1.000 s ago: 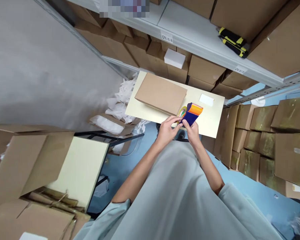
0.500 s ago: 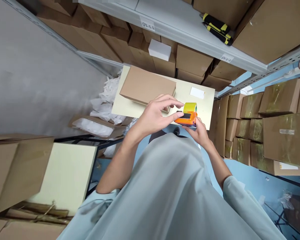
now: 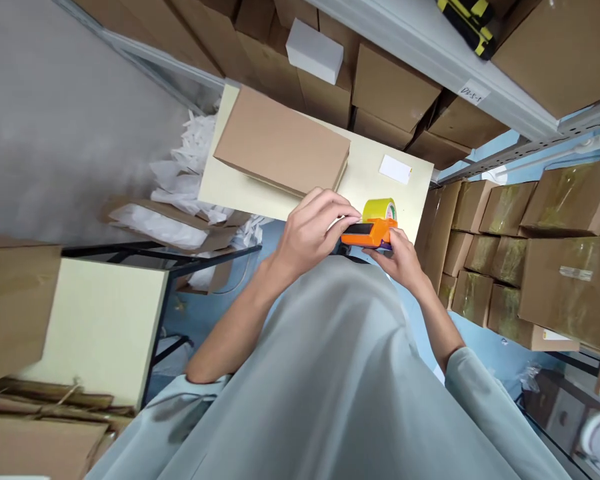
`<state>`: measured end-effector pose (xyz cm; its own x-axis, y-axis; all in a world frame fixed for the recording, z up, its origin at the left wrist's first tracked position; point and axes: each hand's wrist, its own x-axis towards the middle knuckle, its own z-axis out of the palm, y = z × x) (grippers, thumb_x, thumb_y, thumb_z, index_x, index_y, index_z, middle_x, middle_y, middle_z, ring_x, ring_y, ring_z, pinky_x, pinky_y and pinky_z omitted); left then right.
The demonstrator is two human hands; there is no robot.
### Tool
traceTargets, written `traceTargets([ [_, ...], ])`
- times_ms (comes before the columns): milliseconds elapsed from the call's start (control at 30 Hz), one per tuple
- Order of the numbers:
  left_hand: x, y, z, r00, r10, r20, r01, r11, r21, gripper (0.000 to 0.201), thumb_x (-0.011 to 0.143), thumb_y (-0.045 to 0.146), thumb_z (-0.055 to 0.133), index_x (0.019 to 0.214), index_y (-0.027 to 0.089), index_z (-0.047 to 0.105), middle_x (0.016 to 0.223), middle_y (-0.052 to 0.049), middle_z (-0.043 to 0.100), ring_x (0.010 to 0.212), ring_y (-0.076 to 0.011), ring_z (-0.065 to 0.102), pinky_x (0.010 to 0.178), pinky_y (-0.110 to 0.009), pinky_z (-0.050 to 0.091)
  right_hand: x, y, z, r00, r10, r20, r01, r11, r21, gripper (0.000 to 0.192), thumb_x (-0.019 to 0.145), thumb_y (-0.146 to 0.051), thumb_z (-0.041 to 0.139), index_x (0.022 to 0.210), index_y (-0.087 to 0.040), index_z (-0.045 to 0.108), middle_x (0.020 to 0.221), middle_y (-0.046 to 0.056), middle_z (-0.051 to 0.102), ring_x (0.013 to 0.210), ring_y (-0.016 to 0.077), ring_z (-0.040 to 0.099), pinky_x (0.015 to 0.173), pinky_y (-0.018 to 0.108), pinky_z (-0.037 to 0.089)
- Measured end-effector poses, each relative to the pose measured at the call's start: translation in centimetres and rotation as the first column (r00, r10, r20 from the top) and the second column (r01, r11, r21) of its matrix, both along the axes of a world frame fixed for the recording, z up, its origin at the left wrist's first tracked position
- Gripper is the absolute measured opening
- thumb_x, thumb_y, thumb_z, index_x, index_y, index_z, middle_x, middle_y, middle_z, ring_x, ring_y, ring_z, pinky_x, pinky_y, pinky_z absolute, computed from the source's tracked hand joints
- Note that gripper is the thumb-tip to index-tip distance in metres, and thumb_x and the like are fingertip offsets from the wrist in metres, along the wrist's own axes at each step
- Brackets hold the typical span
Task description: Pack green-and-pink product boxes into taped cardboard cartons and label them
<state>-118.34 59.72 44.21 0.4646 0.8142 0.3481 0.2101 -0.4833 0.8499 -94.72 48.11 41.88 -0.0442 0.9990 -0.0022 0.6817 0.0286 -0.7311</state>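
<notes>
Orange tape dispenser [image 3: 371,233] with its yellow-green tape roll [image 3: 380,209] held at the centre of the frame, right of middle, just over the near edge of the pale table [image 3: 365,175]. Gripped from below and the right by the right hand [image 3: 404,257], fingers curled around the dispenser's body; the dark underside barely visible, so possibly purple. Pinched at its left end by the left hand [image 3: 313,227], fingertips pressed together on the orange top, the other fingers bent over.

Just beyond the left hand, a flat brown cardboard box [image 3: 283,143] lying on the table, upper centre. To its right on the tabletop, a small white card [image 3: 395,169], apart from the box. Higher up, a white box [image 3: 315,51] resting on stacked brown cartons [image 3: 387,87] under the metal shelf [image 3: 430,37]. At the top right corner, a black-and-yellow tool [image 3: 467,19] on that shelf. At the left, crumpled white paper [image 3: 187,160] beside the table.
</notes>
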Motion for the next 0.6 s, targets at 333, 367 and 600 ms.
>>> traceTargets([
  [333,-4.2,-4.0,-13.2,0.839,0.542,0.055,-0.5,0.806,-0.317,0.033,0.107,0.057,0.071,0.097,0.027,0.078,0.098,-0.006,0.075,0.095,-0.0228,0.069,0.092,-0.038,0.06,4.0,-3.3,-4.5,0.972,0.11,0.207,-0.037,0.944,-0.328,0.045,0.104,-0.069,0.071,0.107,-0.025,0.072,0.092,0.011,0.076,0.094,0.0362,0.074,0.097,0.055,0.063],
  [367,-4.2,-4.2,-15.4,0.81,0.584,0.054,-0.521,0.759,-0.389,0.034,0.105,0.058,0.074,0.094,0.026,0.078,0.097,-0.006,0.075,0.094,-0.0224,0.069,0.089,-0.037,0.059,4.1,-3.3,-5.9,0.964,0.129,0.233,-0.04,0.934,-0.355,0.045,0.104,-0.069,0.071,0.108,-0.023,0.072,0.092,0.012,0.076,0.093,0.0363,0.074,0.097,0.055,0.063],
  [600,-1.7,-2.7,-25.9,0.61,0.79,0.063,-0.561,0.487,-0.669,0.027,0.091,0.048,0.09,0.091,0.024,0.079,0.097,-0.005,0.076,0.083,-0.0172,0.067,0.078,-0.03,0.054,1.4,0.3,-15.8,0.863,0.117,0.491,0.06,0.942,-0.33,0.04,0.11,-0.049,0.065,0.123,-0.012,0.07,0.118,0.026,0.079,0.119,0.0393,0.073,0.118,0.061,0.055],
])
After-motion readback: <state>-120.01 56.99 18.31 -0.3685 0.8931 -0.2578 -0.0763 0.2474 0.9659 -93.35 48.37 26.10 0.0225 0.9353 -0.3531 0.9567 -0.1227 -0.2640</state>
